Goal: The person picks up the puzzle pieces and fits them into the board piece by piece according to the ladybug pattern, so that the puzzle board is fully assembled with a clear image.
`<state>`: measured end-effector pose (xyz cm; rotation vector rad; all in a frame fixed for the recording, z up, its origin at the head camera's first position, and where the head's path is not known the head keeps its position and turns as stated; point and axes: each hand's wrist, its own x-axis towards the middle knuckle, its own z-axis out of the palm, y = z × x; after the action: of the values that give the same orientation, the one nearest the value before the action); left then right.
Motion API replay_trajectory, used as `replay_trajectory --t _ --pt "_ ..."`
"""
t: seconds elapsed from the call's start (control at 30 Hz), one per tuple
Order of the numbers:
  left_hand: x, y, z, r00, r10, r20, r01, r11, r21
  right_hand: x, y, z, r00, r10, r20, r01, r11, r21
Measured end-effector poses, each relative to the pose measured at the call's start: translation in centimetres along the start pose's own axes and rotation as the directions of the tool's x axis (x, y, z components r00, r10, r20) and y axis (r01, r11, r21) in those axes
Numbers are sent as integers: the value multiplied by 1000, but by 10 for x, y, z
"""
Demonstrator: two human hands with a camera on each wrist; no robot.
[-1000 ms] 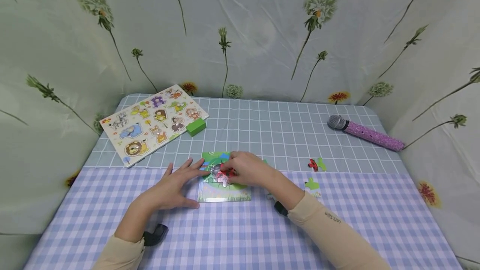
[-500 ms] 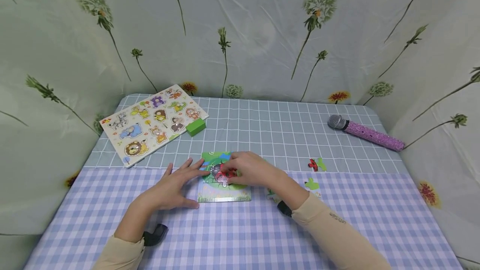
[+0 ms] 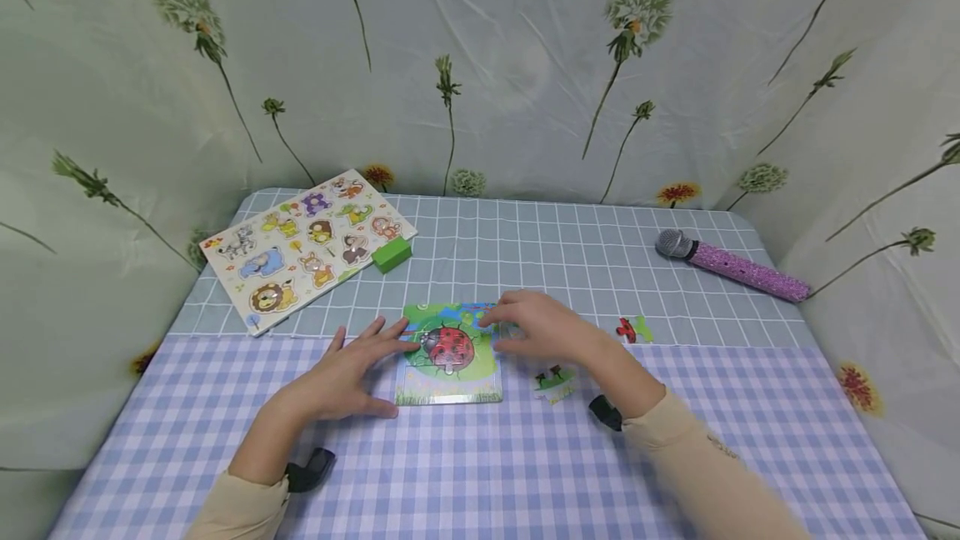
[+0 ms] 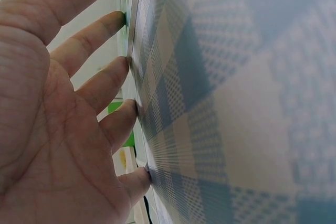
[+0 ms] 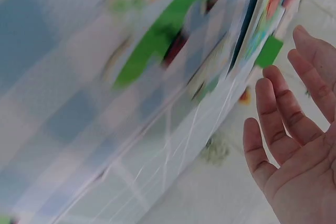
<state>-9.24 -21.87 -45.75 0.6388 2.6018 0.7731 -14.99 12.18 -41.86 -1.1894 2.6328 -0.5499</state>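
Note:
A jigsaw puzzle (image 3: 447,388) with a red ladybug picture lies flat in the middle of the table. My left hand (image 3: 345,377) has its fingers spread; fingertips rest on the board's left side and the thumb lies by its lower left edge. In the left wrist view the left palm (image 4: 68,129) holds nothing. Over the puzzle's right edge is my right hand (image 3: 551,327), fingers relaxed and apart. The right wrist view shows this hand (image 5: 299,135) with nothing in it. A loose green puzzle piece (image 3: 555,382) lies just below it on the cloth.
A red and green puzzle piece (image 3: 635,329) lies farther right. At the back left rests an animal puzzle board (image 3: 341,267), with a green block (image 3: 392,254) against its edge. A pink glittery microphone (image 3: 738,268) lies at the back right. Patterned fabric (image 3: 525,107) hangs behind the table.
My right hand has let go of the ladybug area and moved right, uncovering the whole ladybug. Its forearm now hides the piece at the right. The left hand stays put.

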Motion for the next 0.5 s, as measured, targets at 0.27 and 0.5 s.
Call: replay_trajectory --t 0.27,0.5 --pt "-1 1 -1 1000 8 -1 -8 1000 -3 -39 32 -16 989 148 -23 -145 986 80" --pt "0 0 0 1000 6 -1 -6 1000 0 -78 62 -33 962 259 -86 -248 961 120"
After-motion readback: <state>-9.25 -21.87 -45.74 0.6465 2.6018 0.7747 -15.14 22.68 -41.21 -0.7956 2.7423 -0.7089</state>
